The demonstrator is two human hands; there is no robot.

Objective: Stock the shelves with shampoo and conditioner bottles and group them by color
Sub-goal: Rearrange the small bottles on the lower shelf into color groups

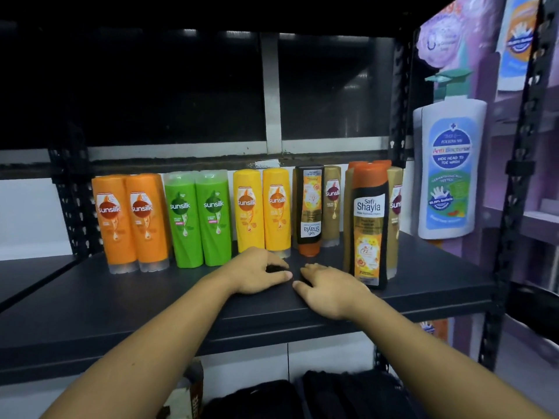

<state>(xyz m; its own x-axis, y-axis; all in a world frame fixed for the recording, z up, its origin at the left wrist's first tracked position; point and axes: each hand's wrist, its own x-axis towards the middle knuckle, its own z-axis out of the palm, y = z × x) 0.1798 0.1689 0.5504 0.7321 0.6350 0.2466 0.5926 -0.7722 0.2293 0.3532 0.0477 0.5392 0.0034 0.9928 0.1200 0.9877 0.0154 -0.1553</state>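
While left hand [260,271] and right hand [331,290] rest empty, fingers relaxed, on shelf [121,300], I'd move inverted Safi Shayla tube [309,207] beside upright Safi Shayla bottle [370,228], gripping mid-body.

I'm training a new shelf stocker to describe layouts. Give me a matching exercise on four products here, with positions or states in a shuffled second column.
Column one
1. green Sunsilk bottles
2. orange Sunsilk bottles
3. black Safi Shayla bottle
4. white pump bottle

Column two
A. far left of the row
B. standing on its orange cap, label upside down
C. just left of the yellow Sunsilk bottles
D. right of the black rack post

Pairs: 1-C, 2-A, 3-B, 4-D
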